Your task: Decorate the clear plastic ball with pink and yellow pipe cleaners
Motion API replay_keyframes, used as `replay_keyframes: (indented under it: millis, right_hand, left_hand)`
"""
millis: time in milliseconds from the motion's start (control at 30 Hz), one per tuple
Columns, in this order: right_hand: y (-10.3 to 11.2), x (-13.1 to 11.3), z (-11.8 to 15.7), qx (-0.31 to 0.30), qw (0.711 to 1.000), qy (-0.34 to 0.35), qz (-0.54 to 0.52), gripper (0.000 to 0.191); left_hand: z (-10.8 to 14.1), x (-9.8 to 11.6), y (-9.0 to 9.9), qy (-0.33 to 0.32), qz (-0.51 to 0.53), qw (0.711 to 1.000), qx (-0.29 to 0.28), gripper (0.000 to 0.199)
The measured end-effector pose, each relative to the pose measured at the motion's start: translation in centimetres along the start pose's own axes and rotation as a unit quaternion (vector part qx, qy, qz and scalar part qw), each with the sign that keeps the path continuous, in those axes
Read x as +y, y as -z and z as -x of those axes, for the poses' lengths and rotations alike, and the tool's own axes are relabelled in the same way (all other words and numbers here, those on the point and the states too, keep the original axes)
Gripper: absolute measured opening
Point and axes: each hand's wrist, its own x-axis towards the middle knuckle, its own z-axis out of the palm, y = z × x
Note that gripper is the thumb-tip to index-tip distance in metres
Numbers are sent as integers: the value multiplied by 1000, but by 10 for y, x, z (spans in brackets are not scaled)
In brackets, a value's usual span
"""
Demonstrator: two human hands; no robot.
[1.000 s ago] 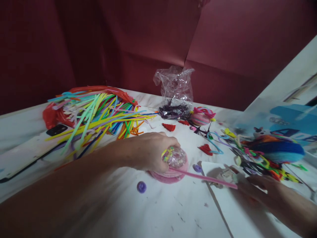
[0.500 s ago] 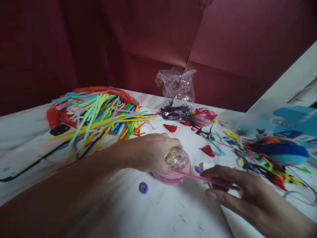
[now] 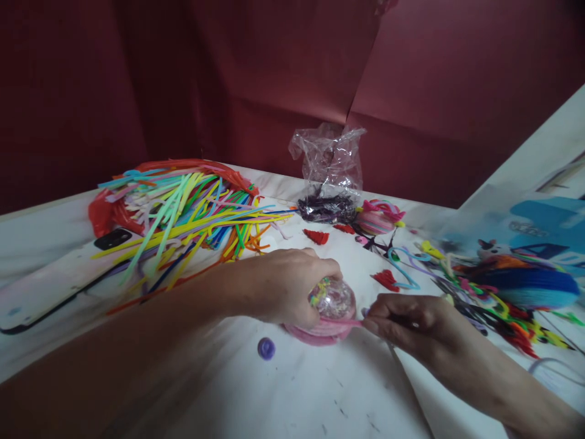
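Note:
A clear ball (image 3: 337, 300) with yellow and green bits inside sits on the table, its lower part wrapped in pink pipe cleaner (image 3: 315, 334). My left hand (image 3: 292, 291) curls around the ball's left side and top, fingers partly hidden behind it. A loose pink strand stretches from the ball to the right, where the thumb and fingers of my right hand (image 3: 402, 323) pinch it close to the ball. Just in front of the ball lies a small purple coil (image 3: 266, 348); part of another purple piece shows behind my right fingertips.
Many coloured pipe cleaners (image 3: 196, 207) spread from a red bag at the left, beside a phone (image 3: 50, 280). A clear plastic bag (image 3: 331, 161) stands behind. Red coiled pieces (image 3: 386, 279), a blue wrapped ball (image 3: 525, 286) and colourful bits lie at right.
My right hand has moved from farther along the pink strand to a closed pinch nearer the ball. My left hand keeps its hold on the ball.

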Motion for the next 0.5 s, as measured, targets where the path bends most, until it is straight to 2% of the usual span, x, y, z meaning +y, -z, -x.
replay_keyframes:
  millis: [300,500]
  right_hand:
    - [3,1,-8,12,999,19,43,37]
    - [5,1,-8,9,999,17,51,37]
  left_hand:
    - [1,-3,-2,-29,8,1000,6,45]
    - [0,-2,-1,-18,5,1000,2,42]
